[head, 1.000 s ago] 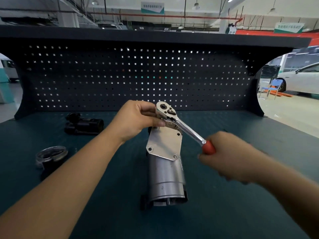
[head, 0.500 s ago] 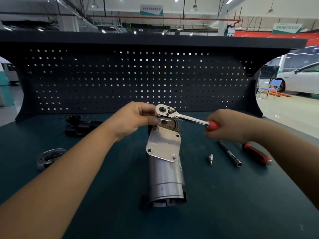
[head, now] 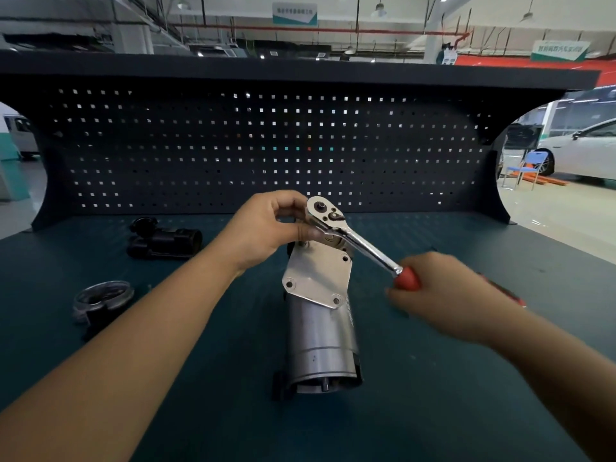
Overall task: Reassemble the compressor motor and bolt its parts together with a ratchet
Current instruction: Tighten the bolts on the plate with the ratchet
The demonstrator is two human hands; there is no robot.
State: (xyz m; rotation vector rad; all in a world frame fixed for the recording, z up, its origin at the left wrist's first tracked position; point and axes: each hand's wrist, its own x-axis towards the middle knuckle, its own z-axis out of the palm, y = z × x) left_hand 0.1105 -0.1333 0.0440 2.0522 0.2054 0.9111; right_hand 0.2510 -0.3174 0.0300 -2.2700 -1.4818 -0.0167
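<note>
Pinching the ratchet (head: 360, 243) head in the left hand (head: 266, 228) over the far end of the motor (head: 320, 335) lying lengthwise on the bench (head: 433, 411), gripping its handle, angled near-right, in the right hand (head: 443, 295).

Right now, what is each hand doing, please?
Left hand: pinches the ratchet at its head.
Right hand: grips the ratchet's red handle; blurred.

Motor (head: 320, 335) lies mid-bench (head: 433, 395), lengthwise, with the plate (head: 316, 278) on its far end. Ratchet (head: 363, 248) sits head-down over that far end, handle running right and nearer into the right hand (head: 443, 295). Left hand (head: 266, 225) holds the head from the left. Housing (head: 166, 241) lies far left, ring (head: 103, 295) left and nearer. Pegboard (head: 266, 145) stands behind.
</note>
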